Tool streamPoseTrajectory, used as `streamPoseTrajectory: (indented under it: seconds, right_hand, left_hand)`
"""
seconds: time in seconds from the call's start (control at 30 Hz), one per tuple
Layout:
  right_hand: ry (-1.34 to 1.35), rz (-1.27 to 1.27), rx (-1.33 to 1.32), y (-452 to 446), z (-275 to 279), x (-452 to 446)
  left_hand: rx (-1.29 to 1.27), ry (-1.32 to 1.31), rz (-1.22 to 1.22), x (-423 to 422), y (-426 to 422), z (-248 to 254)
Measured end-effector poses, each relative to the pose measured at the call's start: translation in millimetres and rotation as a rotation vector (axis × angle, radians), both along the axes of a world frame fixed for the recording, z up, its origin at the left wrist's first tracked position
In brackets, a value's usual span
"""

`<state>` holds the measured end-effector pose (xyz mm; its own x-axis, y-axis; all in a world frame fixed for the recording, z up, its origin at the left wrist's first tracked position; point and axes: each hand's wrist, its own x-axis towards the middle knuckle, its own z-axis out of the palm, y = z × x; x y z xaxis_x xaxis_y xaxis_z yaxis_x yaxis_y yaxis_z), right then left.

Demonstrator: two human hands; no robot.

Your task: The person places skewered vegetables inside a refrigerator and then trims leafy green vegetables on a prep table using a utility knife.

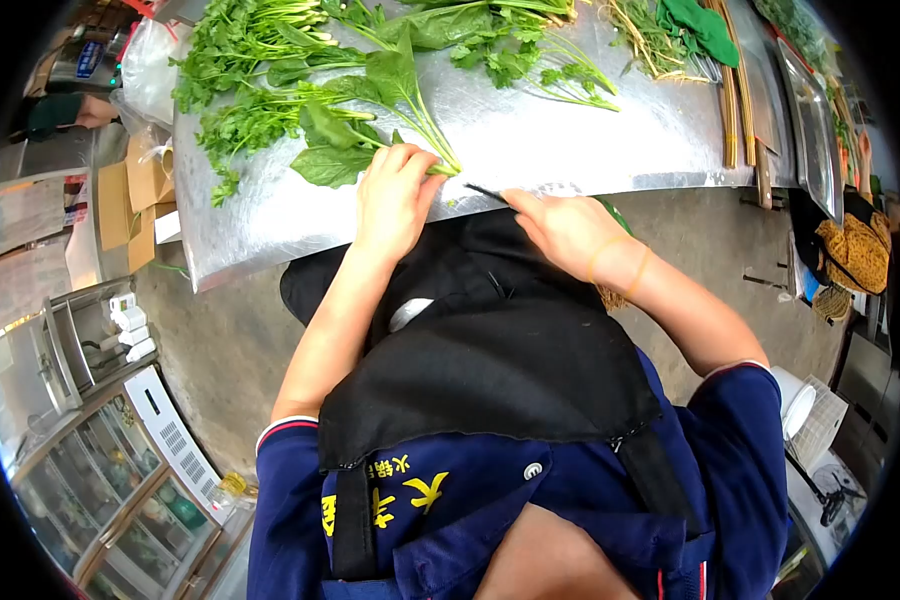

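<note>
My left hand (397,195) is closed round the stems of a leafy green vegetable (395,80) at the front edge of the metal table (660,140). Its broad leaves spread away from me, and the cut-looking stem ends poke out to the right of my fingers. A slim dark knife (484,190) is gripped in my right hand (565,235), its tip pointing left towards those stem ends, a small gap apart. Beyond my left hand lies a pile of leafy herbs (260,110). More loose sprigs (580,80) rest further right.
At the table's far right are a heap of stalky trimmings (655,45), a green cloth (700,30) and long thin sticks (738,90). A cardboard box (135,205) stands left of the table. A glass-doored cabinet (120,480) is at lower left. Another person's hand (95,110) shows at upper left.
</note>
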<state>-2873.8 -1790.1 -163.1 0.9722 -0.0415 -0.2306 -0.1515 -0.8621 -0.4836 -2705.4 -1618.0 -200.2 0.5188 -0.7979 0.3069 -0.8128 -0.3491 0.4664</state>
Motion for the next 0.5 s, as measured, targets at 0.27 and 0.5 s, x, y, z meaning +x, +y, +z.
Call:
streamPoseTrajectory:
  seconds: [0.27,0.5]
  right_hand:
    - [-0.169,-0.225,0.304,16.2,-3.8,16.1]
    - [-0.299,-0.336,0.486,62.7,-40.6,80.7]
  left_hand:
    - [-0.123,-0.058,0.196,-40.2,64.2,-10.3]
    - [-0.335,1.160,0.569,-34.8,40.0,-5.8]
